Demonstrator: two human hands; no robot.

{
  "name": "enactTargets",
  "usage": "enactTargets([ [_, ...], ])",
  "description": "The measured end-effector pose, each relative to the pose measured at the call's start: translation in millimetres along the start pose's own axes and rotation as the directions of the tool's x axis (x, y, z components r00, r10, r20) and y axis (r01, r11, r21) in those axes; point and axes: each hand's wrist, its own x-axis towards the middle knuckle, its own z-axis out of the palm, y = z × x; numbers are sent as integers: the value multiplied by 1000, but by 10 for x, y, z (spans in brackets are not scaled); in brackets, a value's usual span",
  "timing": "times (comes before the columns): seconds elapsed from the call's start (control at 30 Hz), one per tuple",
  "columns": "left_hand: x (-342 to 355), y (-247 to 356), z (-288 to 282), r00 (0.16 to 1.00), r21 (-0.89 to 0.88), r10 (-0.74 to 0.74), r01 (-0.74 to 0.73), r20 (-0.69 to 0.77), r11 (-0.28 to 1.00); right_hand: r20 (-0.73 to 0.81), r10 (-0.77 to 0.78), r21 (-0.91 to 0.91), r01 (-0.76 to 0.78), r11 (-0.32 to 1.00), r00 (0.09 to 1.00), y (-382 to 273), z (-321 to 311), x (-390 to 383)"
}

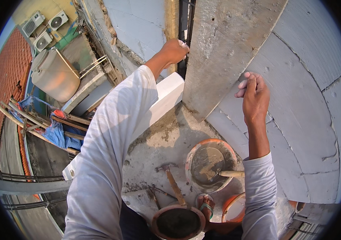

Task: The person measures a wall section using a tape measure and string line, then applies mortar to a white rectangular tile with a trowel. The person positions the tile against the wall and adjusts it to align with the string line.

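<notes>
A wide, stained board [226,52] stands upright between my two hands. To its left is a narrow gap with dark metal bars [184,24]. There my left hand [173,53] is closed, its whitened fingertips close to the bars and the board's left edge; what it grips is hidden. My right hand [254,96] is by the board's right edge, in front of the pale block wall [310,108]. Its fingers are curled together, and I cannot make out what is in them. Under my left forearm lies a long white block [170,91].
Below stand an orange-rimmed bucket of wet mortar [206,162] with a wooden handle [232,174], a dark-filled bucket [178,222] and another orange bucket [234,208]. A hammer [172,184] lies on the concrete floor. Left, beyond the edge, are a water tank [56,76] and roofs.
</notes>
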Motion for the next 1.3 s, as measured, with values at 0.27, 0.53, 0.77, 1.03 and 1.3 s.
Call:
enactTargets([
  [0.27,-30,42,-62,999,-22,-7,6,-48,1000,32,-31,-62,32,998,999,-73,-21,53],
  [0.53,15,40,18,991,-50,-46,41,-122,998,-32,-108,-171,101,980,994,-223,26,74],
  [0.77,-69,92,-18,996,-103,6,-14,-84,995,-68,-94,-127,85,988,993,-122,-18,61],
  [1.03,-45,32,39,987,-107,123,-134,-107,985,-107,-77,21,79,997,991,-16,-24,109],
  [1.3,-377,-150,218,839,96,209,-186,-502,978,8,2,87,-3,996,1000,381,42,146],
])
